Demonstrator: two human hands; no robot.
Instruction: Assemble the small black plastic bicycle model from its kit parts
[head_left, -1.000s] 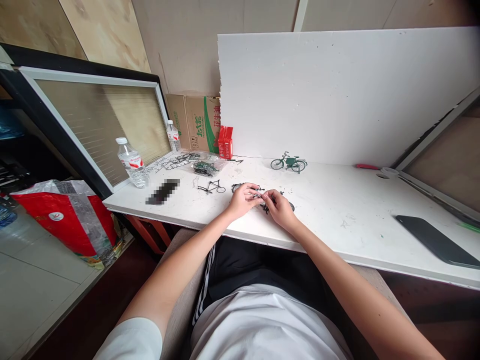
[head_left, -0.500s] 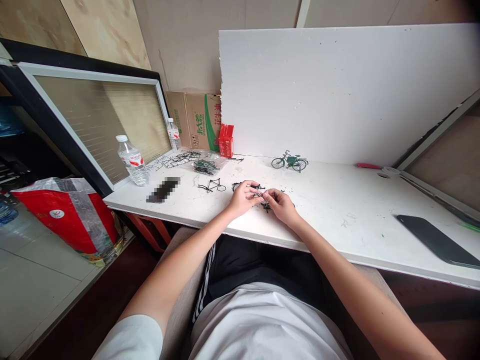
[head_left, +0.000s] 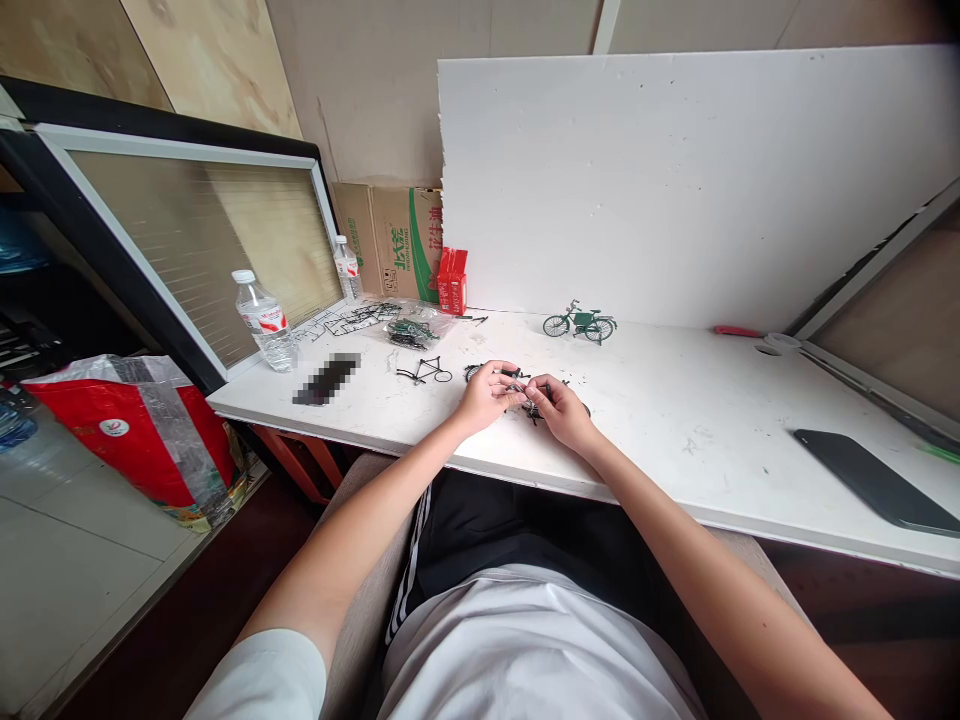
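Near the front of the white table, my left hand (head_left: pixel 486 397) and my right hand (head_left: pixel 562 408) meet with thumbs and fingers pinched around a small, thin, dark model bicycle part, mostly hidden by the fingertips. Beneath and behind them lie more black model bicycle parts (head_left: pixel 535 411), partly covered by the hands. To the left of my left hand, a black model bicycle frame (head_left: pixel 427 371) rests on the table. Behind my hands stands an assembled green model bicycle (head_left: pixel 580 322), upright.
A clear bag of green and black parts (head_left: pixel 412 330) lies back left, beside black part frames (head_left: pixel 352 320). Water bottles (head_left: pixel 266 325), a red box (head_left: pixel 452 282) and a blurred dark object (head_left: pixel 327 380) are on the left. A dark phone-like slab (head_left: pixel 874 478) lies right.
Both hands stay in nearly the same place. The fingertips and the small part between them shift only slightly.
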